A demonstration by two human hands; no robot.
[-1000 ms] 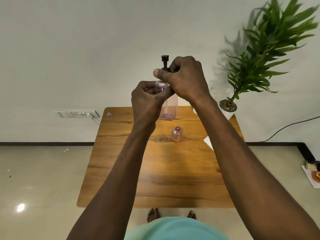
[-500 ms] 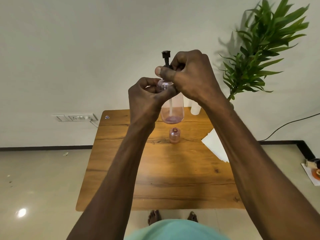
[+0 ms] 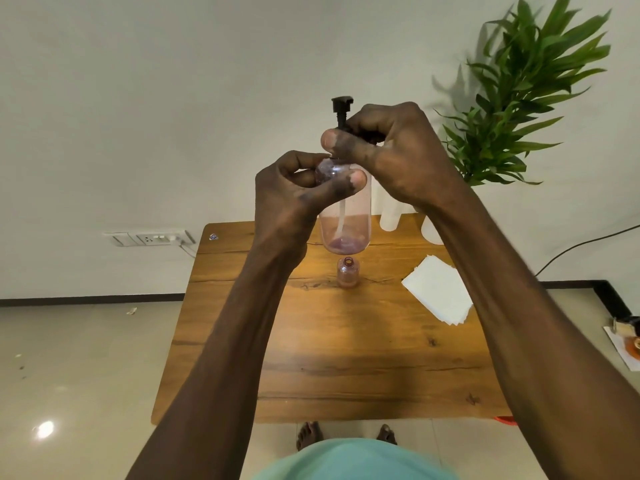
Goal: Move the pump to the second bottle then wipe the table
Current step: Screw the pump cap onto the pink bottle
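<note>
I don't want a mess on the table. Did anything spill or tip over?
No spill shows on the wooden table. The small bottle stands upright with no cap, and the white cloth lies flat. The left hand holds the big bottle in the air while the right hand grips its black pump.

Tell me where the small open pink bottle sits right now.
In the head view, the small open pink bottle stands upright on the wooden table, centre-back, below the held large clear bottle and left of the white folded cloth.

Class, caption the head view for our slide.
Left hand steadies clear plastic bottle; right hand grips black pump above wooden table.
</note>
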